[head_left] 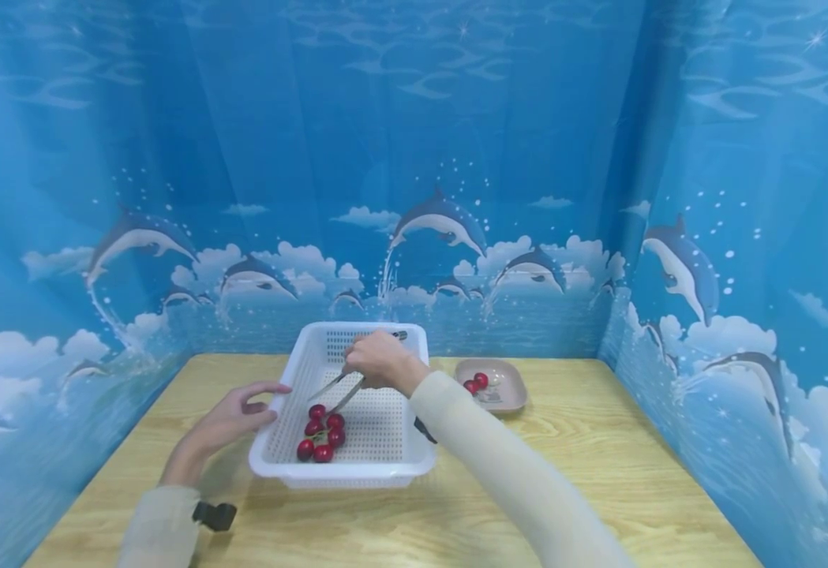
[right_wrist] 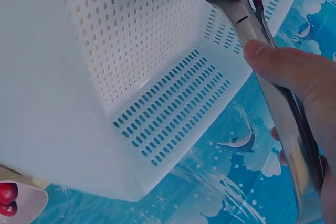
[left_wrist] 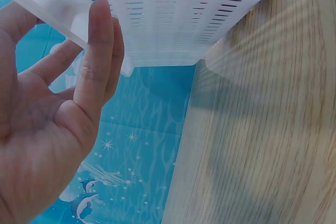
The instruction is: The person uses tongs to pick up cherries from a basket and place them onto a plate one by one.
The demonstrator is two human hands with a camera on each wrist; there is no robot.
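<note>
Within right-wrist view only, tongs' slotted end (right_wrist: pixel 229 1)

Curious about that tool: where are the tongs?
In head view, the right hand holds the tongs over the white basket, tips by the cherries at its left.

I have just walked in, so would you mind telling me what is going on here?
A person's right hand holds metal tongs that reach into a white basket, tips at a small group of cherries. The left hand holds the basket's rim. Two more cherries sit in a dish to the basket's right.
</note>
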